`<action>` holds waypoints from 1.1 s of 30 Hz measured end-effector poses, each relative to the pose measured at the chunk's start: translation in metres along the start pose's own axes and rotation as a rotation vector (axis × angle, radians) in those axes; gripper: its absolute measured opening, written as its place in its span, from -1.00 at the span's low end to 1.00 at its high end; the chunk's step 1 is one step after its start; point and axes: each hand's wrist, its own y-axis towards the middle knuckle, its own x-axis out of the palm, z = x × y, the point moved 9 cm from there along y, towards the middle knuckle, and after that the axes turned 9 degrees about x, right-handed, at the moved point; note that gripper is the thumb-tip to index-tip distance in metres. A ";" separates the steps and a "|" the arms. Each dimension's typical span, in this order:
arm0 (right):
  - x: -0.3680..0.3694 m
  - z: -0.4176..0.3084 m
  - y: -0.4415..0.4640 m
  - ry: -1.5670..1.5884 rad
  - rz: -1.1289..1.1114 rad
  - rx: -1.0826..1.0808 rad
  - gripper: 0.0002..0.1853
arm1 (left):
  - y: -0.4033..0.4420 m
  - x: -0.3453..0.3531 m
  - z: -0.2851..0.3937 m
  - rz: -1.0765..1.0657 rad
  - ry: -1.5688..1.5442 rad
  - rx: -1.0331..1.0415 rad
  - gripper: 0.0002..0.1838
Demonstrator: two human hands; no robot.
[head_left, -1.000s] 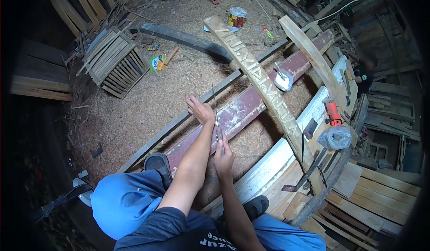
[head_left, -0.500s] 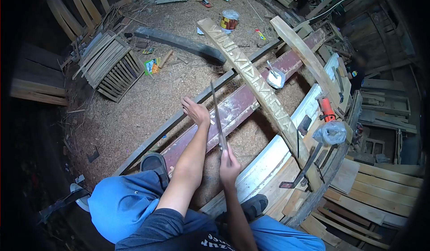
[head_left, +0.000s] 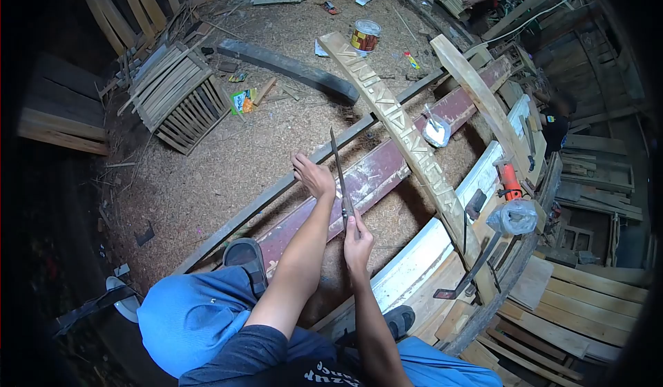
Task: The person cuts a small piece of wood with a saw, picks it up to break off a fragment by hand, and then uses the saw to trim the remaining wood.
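My right hand [head_left: 357, 240] is closed around the handle of a long, narrow, dark-bladed tool [head_left: 338, 162]. Its thin blade points away from me and tapers to a tip; whether it is a knife or a file I cannot tell. My left hand [head_left: 315, 176] is beside the blade, fingers stretched out over the thin grey wooden rail [head_left: 269, 195], with nothing visible in it. Below both hands runs a worn maroon plank [head_left: 376, 173]. Across the rail and plank, to the right, lies a pale wooden board with raised carved letters [head_left: 394, 121].
A tub of white paste [head_left: 436, 131] stands on the maroon plank. To the right are an orange power tool [head_left: 510, 180], a clear plastic bag [head_left: 514, 218] and a dark metal bar [head_left: 476, 266]. A slatted wooden crate [head_left: 176, 97] and paint can [head_left: 365, 36] sit on shavings. Other people work farther off.
The whole view has shifted slightly, with things lower and further right. My right hand still holds the bladed tool, and my left hand stays beside it over the rail.
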 end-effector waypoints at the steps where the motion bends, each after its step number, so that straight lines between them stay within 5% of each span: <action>1: 0.000 -0.002 -0.001 0.011 -0.013 0.001 -0.57 | 0.000 -0.001 0.000 0.000 0.002 -0.002 -0.47; 21: -0.020 0.022 -0.064 -0.077 -0.028 -0.010 -0.61 | 0.001 0.004 -0.010 0.032 -0.021 -0.051 -0.51; 27: -0.050 -0.002 -0.080 0.281 0.082 -0.051 -0.62 | -0.002 0.000 0.002 0.081 -0.025 0.004 -0.53; 33: -0.013 -0.018 -0.021 -0.040 -0.013 -0.061 -0.57 | -0.004 -0.003 -0.004 0.080 -0.060 -0.011 -0.50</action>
